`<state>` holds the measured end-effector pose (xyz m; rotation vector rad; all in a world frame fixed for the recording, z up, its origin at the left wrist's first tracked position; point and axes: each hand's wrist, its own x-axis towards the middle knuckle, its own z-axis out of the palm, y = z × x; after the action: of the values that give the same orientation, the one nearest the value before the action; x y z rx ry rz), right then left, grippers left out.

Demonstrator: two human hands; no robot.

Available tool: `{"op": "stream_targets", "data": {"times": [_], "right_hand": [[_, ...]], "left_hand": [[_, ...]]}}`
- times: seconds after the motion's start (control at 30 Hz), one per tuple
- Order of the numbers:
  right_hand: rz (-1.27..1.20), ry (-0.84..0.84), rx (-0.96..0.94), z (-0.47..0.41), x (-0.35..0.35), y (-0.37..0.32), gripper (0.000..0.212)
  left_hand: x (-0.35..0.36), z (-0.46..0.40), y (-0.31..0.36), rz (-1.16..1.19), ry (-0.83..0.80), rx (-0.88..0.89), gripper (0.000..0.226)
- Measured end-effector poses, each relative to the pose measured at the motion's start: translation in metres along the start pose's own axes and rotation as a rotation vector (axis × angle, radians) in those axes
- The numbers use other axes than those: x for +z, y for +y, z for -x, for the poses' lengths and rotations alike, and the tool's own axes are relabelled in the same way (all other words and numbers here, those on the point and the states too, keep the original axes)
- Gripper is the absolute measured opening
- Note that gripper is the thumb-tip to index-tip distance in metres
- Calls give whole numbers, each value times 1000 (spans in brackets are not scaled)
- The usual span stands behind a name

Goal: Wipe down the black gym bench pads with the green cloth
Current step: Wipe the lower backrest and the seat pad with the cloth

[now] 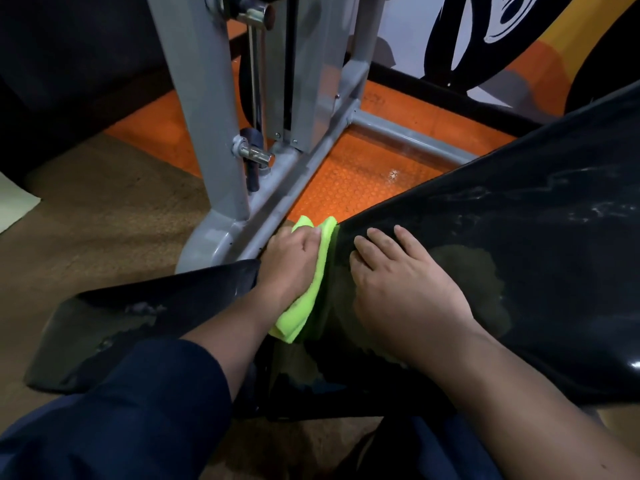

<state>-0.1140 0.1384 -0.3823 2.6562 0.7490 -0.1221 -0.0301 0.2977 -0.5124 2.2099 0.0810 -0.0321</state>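
We saw orange matting (363, 181) under the grey frame (221, 140). The large black pad (519, 237) ran toward 2 o'clock. Our left hand (291, 261) pressed the green cloth (308, 299) against its near edge, fingers curled over it; our right hand (405, 289) lay flat, released.
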Motion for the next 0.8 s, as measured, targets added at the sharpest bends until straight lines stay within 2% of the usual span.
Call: {"op": "stream_targets", "data": {"times": [0.1, 0.2, 0.3, 0.4, 0.53, 0.67, 0.8], "right_hand": [[16, 14, 25, 1, -1, 1, 66], [2, -11, 16, 1, -1, -1, 62], [6, -7, 11, 1, -3, 0, 74], [4, -13, 23, 3, -4, -2, 63], [-5, -50, 8, 1, -9, 0, 60], [4, -50, 13, 4, -6, -1, 60], [-2, -54, 20, 1, -7, 0, 58]], "left_hand": [[4, 24, -4, -42, 55, 112, 60], [4, 27, -13, -29, 47, 63, 60], [5, 36, -2, -44, 90, 86, 63], [7, 57, -15, 6, 50, 158, 61], [6, 53, -11, -24, 91, 28, 68], [11, 85, -19, 14, 16, 103, 68], [9, 79, -19, 15, 74, -14, 73]]}}
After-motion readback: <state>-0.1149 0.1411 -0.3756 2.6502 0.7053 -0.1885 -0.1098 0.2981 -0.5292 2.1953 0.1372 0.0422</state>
